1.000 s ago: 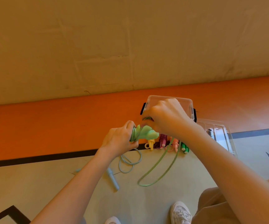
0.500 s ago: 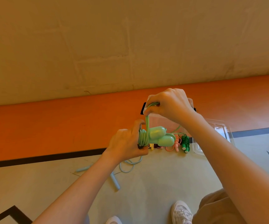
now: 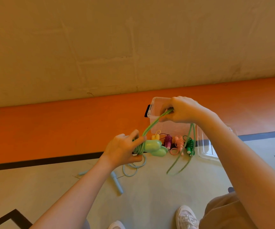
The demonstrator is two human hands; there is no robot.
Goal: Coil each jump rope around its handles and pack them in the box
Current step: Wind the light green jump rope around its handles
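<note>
My left hand grips the two mint-green handles of a jump rope, with several turns of green rope wound round them. My right hand is higher and to the right, pinching the doubled green rope taut; its loose loop hangs down below that hand. Behind, on the floor, stands the clear plastic box with a black latch. In front of it lie coiled ropes: yellow, purple, pink and dark green.
A light-blue jump rope lies uncoiled on the floor below my left hand. The clear box lid rests right of the box. My white shoes are at the bottom edge. An orange band meets the wall behind.
My right hand has swung the green rope up and rightward over the handles, adding turns; the trailing loop has shortened and lifted off the floor. My left hand kept hold of the handles.
</note>
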